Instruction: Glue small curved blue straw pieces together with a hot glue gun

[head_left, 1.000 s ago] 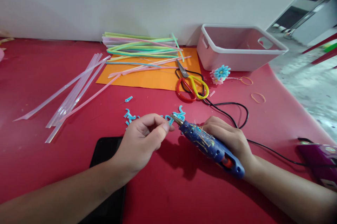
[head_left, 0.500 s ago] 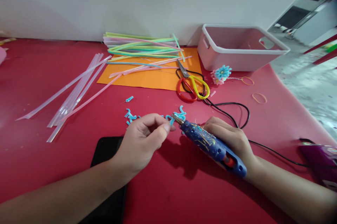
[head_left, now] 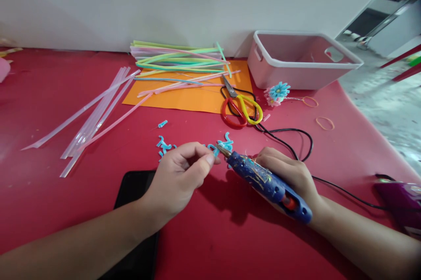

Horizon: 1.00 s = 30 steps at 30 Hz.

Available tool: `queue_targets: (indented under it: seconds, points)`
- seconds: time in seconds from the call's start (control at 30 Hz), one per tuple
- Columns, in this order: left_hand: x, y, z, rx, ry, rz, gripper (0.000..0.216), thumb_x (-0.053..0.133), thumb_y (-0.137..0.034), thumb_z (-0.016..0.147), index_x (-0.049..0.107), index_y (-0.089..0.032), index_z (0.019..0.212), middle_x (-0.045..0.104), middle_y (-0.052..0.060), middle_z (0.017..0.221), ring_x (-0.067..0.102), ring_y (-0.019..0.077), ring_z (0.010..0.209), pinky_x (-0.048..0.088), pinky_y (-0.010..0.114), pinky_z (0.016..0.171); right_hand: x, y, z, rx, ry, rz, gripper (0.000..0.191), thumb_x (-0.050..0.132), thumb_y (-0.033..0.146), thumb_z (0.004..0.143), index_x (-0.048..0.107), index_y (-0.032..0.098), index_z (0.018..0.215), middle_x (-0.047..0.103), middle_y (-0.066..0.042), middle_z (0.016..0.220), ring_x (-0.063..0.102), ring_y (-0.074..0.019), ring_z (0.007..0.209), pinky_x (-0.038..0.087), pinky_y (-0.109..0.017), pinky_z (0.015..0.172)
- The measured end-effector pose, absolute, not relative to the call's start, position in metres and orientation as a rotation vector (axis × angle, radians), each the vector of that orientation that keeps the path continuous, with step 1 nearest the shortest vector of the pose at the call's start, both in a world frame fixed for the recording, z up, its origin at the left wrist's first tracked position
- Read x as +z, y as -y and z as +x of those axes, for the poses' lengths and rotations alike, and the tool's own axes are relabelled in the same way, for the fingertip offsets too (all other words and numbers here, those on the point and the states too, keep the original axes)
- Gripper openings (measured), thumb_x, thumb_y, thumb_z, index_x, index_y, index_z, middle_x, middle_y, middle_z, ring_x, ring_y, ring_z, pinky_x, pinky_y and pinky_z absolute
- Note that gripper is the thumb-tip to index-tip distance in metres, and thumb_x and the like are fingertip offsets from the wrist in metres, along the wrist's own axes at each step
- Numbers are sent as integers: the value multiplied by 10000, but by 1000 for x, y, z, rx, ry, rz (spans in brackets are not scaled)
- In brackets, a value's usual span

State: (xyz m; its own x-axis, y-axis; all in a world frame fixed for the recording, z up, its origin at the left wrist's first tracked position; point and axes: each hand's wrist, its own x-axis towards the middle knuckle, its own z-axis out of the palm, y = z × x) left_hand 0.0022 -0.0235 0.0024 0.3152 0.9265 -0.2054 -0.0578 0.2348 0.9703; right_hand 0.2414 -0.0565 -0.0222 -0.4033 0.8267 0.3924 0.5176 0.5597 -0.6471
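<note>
My left hand [head_left: 179, 174] pinches a small curled blue straw piece [head_left: 214, 150] between thumb and forefinger. My right hand [head_left: 289, 174] grips a blue glue gun [head_left: 266, 183], its metal nozzle [head_left: 222, 150] touching that piece. Several more curled blue straw bits [head_left: 163, 144] lie on the red table [head_left: 49, 192] just beyond my left hand. The gun's black cord [head_left: 296, 133] loops off to the right.
Red-and-yellow scissors [head_left: 241, 106] lie on an orange sheet [head_left: 184, 95] under coloured straws [head_left: 177, 58]. Clear straws [head_left: 92, 115] lie at left. A white bin [head_left: 299, 58], a straw flower [head_left: 277, 92], rubber bands [head_left: 324, 123], a purple object [head_left: 399, 199] and a black phone [head_left: 134, 227] surround them.
The view has drifted slightly. Both hands and the glue gun hold nearly the same pose, the gun's body sinking a little lower and to the right.
</note>
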Motion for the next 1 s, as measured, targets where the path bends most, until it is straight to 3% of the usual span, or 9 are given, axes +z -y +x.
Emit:
queue_targets:
  seconds: [0.8,1.0]
  points:
    - [2,23,4,907,-935,1168,203,586,-207,866,553,-181,668,419,-87,554,333,29,444,227,209,433,-17,56,240,539,2131,-982,132,638,123,835,572,224,887,593,-19,731,569,-156,652,461,-265,576]
    - [0,23,3,893,-957,1141,163,599,-231,855,592,-179,701,464,-73,583,340,30,449,230,204,436,-18,57,243,568,2141,-967,86,625,177,875,600,225,942,625,-41,744,581,-180,656,487,-302,603]
